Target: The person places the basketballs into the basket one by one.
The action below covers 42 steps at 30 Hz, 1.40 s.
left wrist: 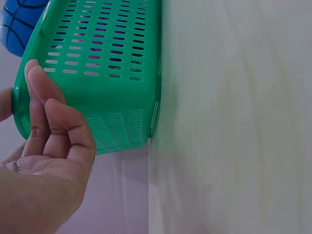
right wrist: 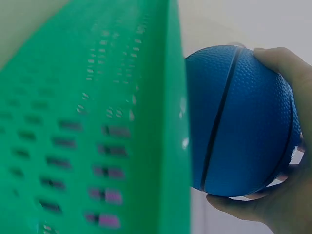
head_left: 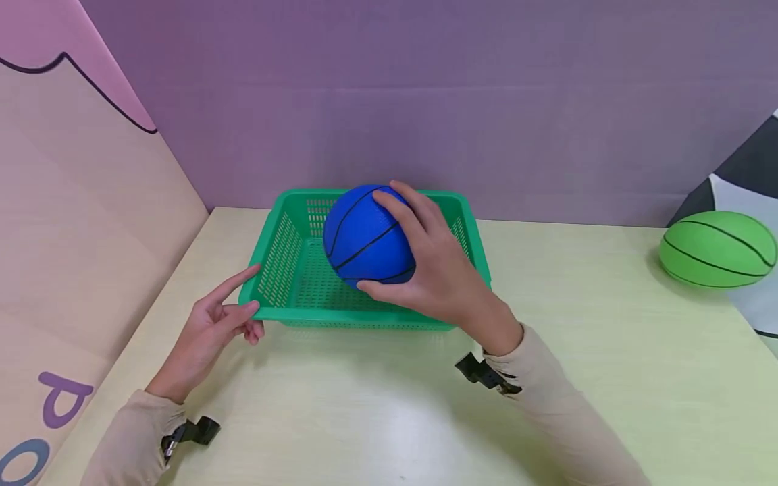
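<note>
A blue ball (head_left: 365,236) with black seam lines is in my right hand (head_left: 434,263), which grips it from the right with the thumb in front and the fingers over the top. In the head view the ball overlaps the inside of a green plastic basket (head_left: 365,315); the right wrist view shows the ball (right wrist: 234,122) at the level of the basket's rim (right wrist: 175,146). My left hand (head_left: 209,331) pinches the basket's near left corner, thumb on the rim. From the left wrist view, its other fingers (left wrist: 53,112) lie along the outer wall.
A green ball (head_left: 717,250) with black lines rests on the pale table (head_left: 365,405) at the far right. Behind the basket stands a purple wall (head_left: 425,121); a printed panel (head_left: 79,223) borders the table's left side.
</note>
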Each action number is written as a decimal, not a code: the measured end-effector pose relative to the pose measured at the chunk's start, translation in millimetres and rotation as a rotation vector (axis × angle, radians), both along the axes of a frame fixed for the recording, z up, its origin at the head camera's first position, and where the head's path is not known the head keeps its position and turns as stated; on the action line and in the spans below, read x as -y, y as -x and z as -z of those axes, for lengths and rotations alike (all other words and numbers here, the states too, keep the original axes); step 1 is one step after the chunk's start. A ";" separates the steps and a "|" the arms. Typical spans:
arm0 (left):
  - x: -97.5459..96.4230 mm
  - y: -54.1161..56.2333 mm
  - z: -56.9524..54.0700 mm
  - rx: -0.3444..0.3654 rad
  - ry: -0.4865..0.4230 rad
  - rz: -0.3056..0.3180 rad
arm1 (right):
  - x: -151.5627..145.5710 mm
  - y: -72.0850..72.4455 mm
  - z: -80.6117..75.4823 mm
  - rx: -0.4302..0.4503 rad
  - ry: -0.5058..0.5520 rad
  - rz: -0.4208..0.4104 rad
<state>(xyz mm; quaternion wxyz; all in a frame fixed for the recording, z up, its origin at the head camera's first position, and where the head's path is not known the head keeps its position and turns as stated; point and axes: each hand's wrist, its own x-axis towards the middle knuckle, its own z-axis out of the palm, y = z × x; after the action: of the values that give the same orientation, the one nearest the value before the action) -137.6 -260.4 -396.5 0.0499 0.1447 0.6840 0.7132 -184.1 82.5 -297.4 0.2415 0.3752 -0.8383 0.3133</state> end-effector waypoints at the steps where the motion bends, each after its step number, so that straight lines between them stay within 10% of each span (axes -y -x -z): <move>1: 0.0 0.3 -0.1 -0.001 0.001 0.000 | 3.4 -0.3 2.1 -0.008 -0.004 -0.009; 25: 0.3 -1.0 2.6 0.005 -0.050 0.032 | 53.7 -1.5 27.0 -0.069 -0.109 -0.004; 42: 12.2 -5.4 6.7 -0.011 -0.039 0.019 | 109.6 15.9 44.4 0.075 -0.297 0.082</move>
<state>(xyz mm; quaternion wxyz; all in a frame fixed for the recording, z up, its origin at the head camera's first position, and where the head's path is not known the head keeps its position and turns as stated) -132.3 -272.6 -403.2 0.0501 0.1564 0.6689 0.7250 -200.0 -27.1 -341.8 0.1645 0.3601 -0.8985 0.1894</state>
